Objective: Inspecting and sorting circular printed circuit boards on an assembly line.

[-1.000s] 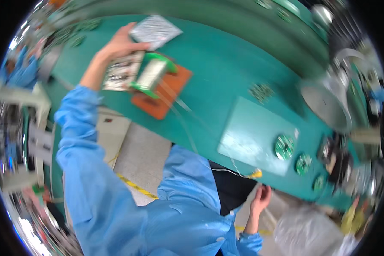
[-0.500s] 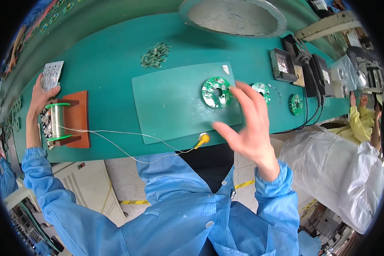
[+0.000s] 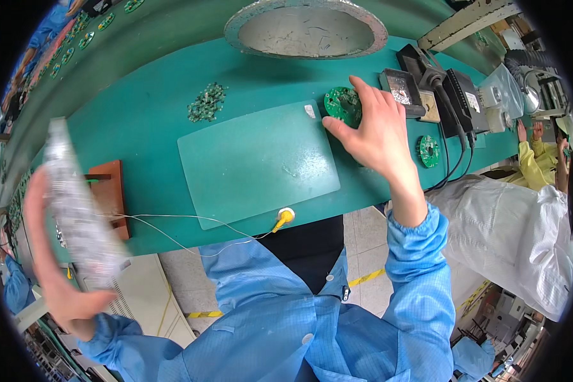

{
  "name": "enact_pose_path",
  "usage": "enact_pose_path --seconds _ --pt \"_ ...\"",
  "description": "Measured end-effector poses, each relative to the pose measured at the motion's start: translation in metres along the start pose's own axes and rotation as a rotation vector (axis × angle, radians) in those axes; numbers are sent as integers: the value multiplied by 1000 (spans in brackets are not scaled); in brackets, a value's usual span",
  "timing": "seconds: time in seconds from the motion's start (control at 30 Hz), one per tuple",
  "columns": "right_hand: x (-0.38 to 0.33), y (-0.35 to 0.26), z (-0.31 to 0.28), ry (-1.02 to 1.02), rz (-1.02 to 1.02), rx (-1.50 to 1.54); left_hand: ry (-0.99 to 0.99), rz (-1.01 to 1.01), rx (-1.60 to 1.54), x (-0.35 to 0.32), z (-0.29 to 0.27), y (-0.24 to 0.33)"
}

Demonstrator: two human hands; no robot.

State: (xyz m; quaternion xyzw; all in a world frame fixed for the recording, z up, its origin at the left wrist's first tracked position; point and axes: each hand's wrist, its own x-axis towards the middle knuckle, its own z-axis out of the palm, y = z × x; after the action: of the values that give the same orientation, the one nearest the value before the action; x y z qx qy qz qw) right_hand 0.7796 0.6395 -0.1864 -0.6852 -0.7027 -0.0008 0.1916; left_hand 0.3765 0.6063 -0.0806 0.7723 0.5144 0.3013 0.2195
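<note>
My right hand [image 3: 379, 130] is closed around a round green circuit board [image 3: 341, 105], thumb and fingers at its edges, just past the far right corner of the translucent mat [image 3: 254, 162]. At the left, near the table's front edge, my left hand [image 3: 63, 286] grips a light grey panel [image 3: 83, 204] patterned with small marks, smeared by motion. That panel covers most of the solder wire spool on its brown stand [image 3: 111, 191]. Thin wire [image 3: 165, 216] runs from there to a yellow clip [image 3: 282, 220] at the front edge.
A heap of small green boards [image 3: 207, 103] lies beyond the mat. Another round board [image 3: 428, 151] sits to the right, near a black soldering station [image 3: 461, 99] and a black tray [image 3: 401, 89]. A wide metal duct mouth [image 3: 305, 32] overhangs the back. Someone in yellow sleeves [image 3: 535, 162] is at far right.
My left hand has brought the panel from the far left back toward me. The round board has shifted off the mat, away and to the right, with my right hand. The view has shifted too.
</note>
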Motion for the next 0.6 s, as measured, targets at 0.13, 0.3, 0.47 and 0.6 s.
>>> enact_pose_path --seconds 0.13,0.3,0.47,0.6 --pt "5 1 -25 -189 10 75 -324 154 92 25 71 4" --pt "-23 -10 -60 -124 -75 311 -362 284 102 47 140 1" --pt "-38 -57 -45 -3 -344 386 -272 349 44 50 150 22" --pt "-43 -81 -33 173 -438 414 -382 102 -466 42 150 44"
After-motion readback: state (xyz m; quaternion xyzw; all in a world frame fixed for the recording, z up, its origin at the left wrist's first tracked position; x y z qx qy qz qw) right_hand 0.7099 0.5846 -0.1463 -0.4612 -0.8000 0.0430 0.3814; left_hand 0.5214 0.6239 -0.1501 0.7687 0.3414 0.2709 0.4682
